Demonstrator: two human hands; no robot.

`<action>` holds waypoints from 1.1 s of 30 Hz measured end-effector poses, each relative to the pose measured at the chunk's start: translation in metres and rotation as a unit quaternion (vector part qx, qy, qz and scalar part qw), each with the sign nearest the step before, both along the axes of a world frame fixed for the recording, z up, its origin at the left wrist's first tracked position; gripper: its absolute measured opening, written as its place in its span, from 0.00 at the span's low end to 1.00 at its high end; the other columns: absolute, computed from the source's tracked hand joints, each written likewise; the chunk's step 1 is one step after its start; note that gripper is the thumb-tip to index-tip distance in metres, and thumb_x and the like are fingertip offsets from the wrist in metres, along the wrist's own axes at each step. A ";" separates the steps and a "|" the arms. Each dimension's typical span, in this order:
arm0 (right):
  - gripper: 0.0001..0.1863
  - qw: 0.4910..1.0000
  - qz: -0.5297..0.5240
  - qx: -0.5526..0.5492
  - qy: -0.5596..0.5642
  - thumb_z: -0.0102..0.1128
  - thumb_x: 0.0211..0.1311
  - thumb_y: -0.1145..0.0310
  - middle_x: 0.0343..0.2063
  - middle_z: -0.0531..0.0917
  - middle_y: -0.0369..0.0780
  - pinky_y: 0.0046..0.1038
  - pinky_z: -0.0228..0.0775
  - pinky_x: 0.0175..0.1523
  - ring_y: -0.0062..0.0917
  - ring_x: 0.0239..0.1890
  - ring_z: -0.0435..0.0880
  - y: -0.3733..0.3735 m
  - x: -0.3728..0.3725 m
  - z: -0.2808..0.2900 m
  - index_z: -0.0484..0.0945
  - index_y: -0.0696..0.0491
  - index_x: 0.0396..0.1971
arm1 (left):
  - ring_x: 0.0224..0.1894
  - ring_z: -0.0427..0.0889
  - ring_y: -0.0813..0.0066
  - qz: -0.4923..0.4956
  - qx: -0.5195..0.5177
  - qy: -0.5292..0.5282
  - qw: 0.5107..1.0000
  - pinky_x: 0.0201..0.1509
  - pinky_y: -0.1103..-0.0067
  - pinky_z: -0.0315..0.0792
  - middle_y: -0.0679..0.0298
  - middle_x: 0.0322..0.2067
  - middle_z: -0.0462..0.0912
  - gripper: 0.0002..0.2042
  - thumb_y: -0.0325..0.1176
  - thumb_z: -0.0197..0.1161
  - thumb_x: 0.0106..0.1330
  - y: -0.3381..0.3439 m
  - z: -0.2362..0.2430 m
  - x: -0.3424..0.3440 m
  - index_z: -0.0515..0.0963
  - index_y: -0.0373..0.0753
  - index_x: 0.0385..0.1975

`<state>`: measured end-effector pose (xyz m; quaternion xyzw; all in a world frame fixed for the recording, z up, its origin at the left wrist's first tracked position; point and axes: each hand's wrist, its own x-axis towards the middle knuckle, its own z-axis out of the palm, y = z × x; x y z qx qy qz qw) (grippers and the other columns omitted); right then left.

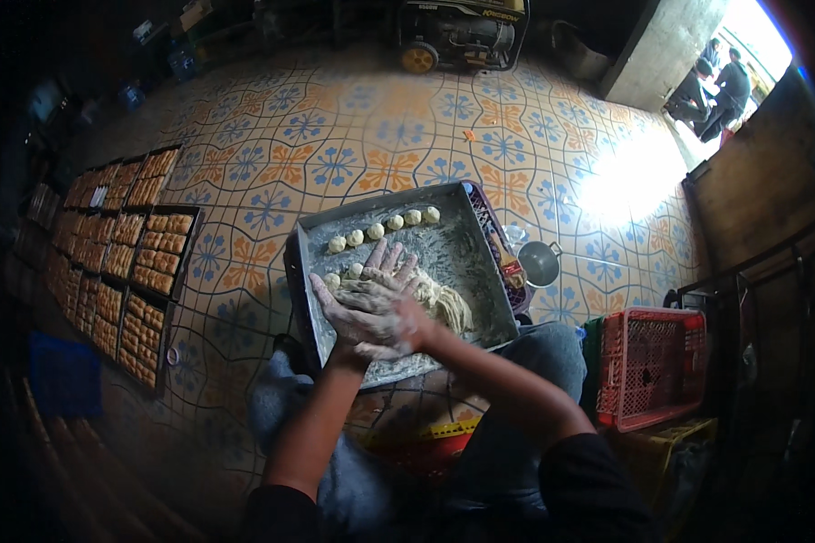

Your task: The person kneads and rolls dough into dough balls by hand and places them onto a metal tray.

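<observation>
Dough mass (448, 306) lies in floured metal tray (487, 276), just beside right hand (409, 324) | left hand (346, 319) and right hand overlap; some fingers are stretched, but whether palms enclose dough, I cannot tell | risk: dough balls (332, 281) near fingers may be flattened, if hands drop carelessly leftward

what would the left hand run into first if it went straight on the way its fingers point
Most likely the row of dough balls just ahead of the left hand. Its height above the tray is hard to judge, so it might pass over them.
</observation>
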<state>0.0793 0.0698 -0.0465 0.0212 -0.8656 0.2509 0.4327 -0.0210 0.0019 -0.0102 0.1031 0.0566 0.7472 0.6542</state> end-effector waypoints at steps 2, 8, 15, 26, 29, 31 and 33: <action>0.20 0.999 0.016 -0.002 -0.034 0.60 0.63 0.52 0.54 0.84 0.45 0.51 0.59 0.72 0.44 0.60 0.80 0.045 0.012 0.007 0.85 0.47 0.50 | 0.77 0.55 0.50 -0.034 -0.067 0.009 0.997 0.78 0.55 0.52 0.50 0.76 0.55 0.60 0.86 0.31 0.57 -0.006 0.011 0.006 0.52 0.36 0.77; 0.19 0.994 -0.102 0.026 0.042 0.60 0.59 0.53 0.50 0.86 0.40 0.57 0.50 0.75 0.39 0.60 0.81 0.020 0.002 0.005 0.85 0.44 0.47 | 0.67 0.71 0.54 -0.045 -0.024 -0.101 0.994 0.73 0.57 0.62 0.53 0.68 0.70 0.54 0.83 0.37 0.61 0.004 -0.037 0.013 0.65 0.38 0.71; 0.25 0.956 -0.202 -0.189 -0.095 0.60 0.59 0.55 0.50 0.85 0.49 0.48 0.64 0.67 0.43 0.63 0.77 0.058 0.020 0.015 0.82 0.54 0.52 | 0.73 0.62 0.54 -0.032 -0.173 -0.004 0.984 0.77 0.59 0.55 0.54 0.75 0.59 0.53 0.82 0.33 0.62 -0.007 0.033 0.027 0.53 0.45 0.77; 0.28 0.995 -0.035 0.024 -0.090 0.60 0.59 0.45 0.61 0.81 0.39 0.57 0.45 0.76 0.43 0.70 0.70 0.057 0.015 0.056 0.83 0.45 0.54 | 0.70 0.68 0.57 -0.079 -0.064 -0.120 0.988 0.71 0.57 0.66 0.52 0.72 0.62 0.56 0.83 0.34 0.60 -0.009 0.001 0.010 0.54 0.38 0.76; 0.33 0.988 -0.088 -0.127 -0.028 0.57 0.58 0.38 0.59 0.81 0.44 0.54 0.49 0.75 0.49 0.68 0.71 0.011 -0.005 0.037 0.84 0.47 0.54 | 0.76 0.53 0.52 -0.095 0.098 -0.161 0.977 0.78 0.56 0.48 0.51 0.76 0.51 0.59 0.85 0.34 0.57 -0.001 -0.001 0.014 0.48 0.37 0.77; 0.30 0.976 -0.156 -0.152 -0.026 0.61 0.60 0.50 0.63 0.76 0.48 0.55 0.58 0.71 0.53 0.69 0.69 -0.009 -0.004 -0.004 0.79 0.49 0.59 | 0.80 0.40 0.49 -0.057 0.058 -0.012 0.997 0.81 0.55 0.29 0.48 0.79 0.39 0.63 0.88 0.35 0.53 0.020 0.010 0.033 0.41 0.39 0.79; 0.31 0.943 -0.049 -0.291 -0.151 0.60 0.61 0.49 0.64 0.76 0.48 0.55 0.57 0.71 0.54 0.69 0.68 -0.002 0.011 -0.010 0.77 0.49 0.62 | 0.80 0.40 0.48 -0.072 0.100 0.059 0.991 0.81 0.55 0.29 0.47 0.78 0.39 0.63 0.88 0.35 0.52 0.007 0.013 0.019 0.41 0.41 0.79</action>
